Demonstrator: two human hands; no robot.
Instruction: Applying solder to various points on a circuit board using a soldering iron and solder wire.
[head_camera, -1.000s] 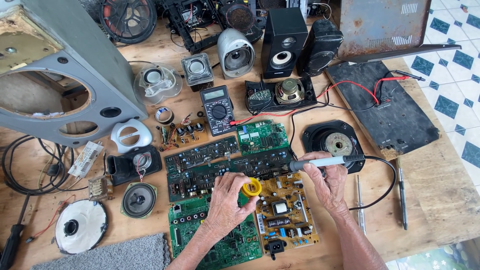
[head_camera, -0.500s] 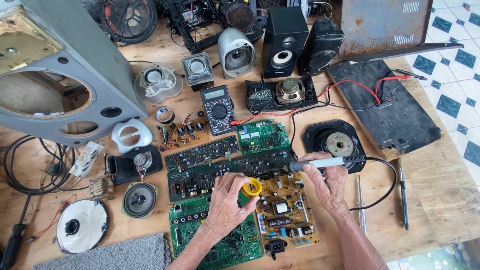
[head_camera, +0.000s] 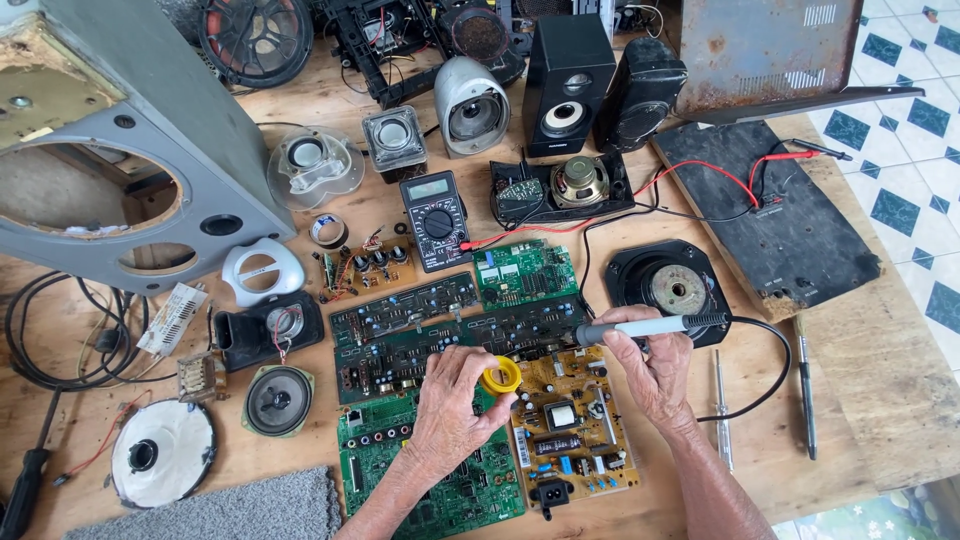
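My left hand (head_camera: 452, 400) grips a small yellow spool of solder (head_camera: 501, 376) over the circuit boards at the table's middle. My right hand (head_camera: 648, 362) holds a grey-handled soldering iron (head_camera: 650, 326) nearly level, its tip pointing left toward the dark green board (head_camera: 440, 345). Under both hands lies a tan power-supply board (head_camera: 575, 425) with a black socket at its near edge. A large green board (head_camera: 450, 485) lies beneath my left wrist. The iron's black cord (head_camera: 765, 370) loops off to the right.
A digital multimeter (head_camera: 435, 220) with red leads sits behind the boards. Loose speakers, a big grey speaker cabinet (head_camera: 120, 140) at left, two small box speakers (head_camera: 570, 85) at the back, a black round speaker (head_camera: 670, 290) and screwdrivers (head_camera: 805, 385) at right crowd the wooden table.
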